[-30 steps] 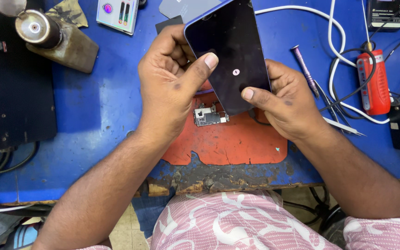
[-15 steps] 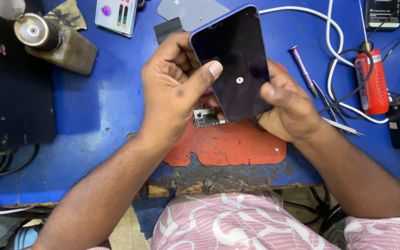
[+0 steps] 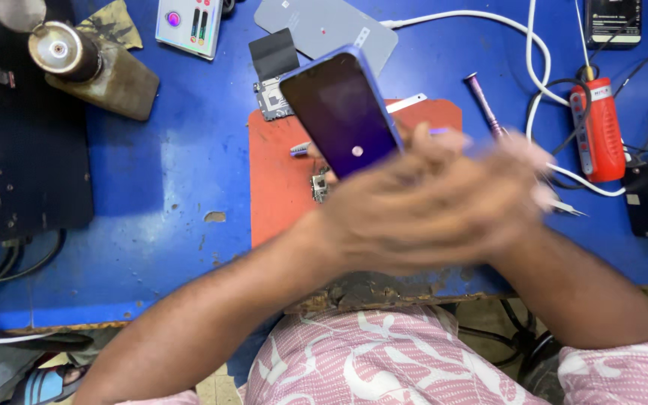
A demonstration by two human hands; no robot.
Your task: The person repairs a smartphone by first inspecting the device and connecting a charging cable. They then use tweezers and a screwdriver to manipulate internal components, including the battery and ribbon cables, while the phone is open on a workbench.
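Both my hands are a blur: left hand [image 3: 384, 214] and right hand [image 3: 489, 199] bunched together, gripping the phone [image 3: 341, 112], tilted above the red mat [image 3: 283, 172]. Its shell looks closed; loose parts [image 3: 319, 185] remain on the mat.

The phone [image 3: 341, 112] is showing a glossy dark glass face inside a smooth blue rim. Beneath it, the orange mat [image 3: 283, 187] is looking matt and rubbery, and the blue bench top [image 3: 181, 180] around the mat is looking painted, scuffed and chipped, with rough bare wood showing at its near edge. Right of the mat, the red tool [image 3: 600, 131] is shining like smooth plastic.
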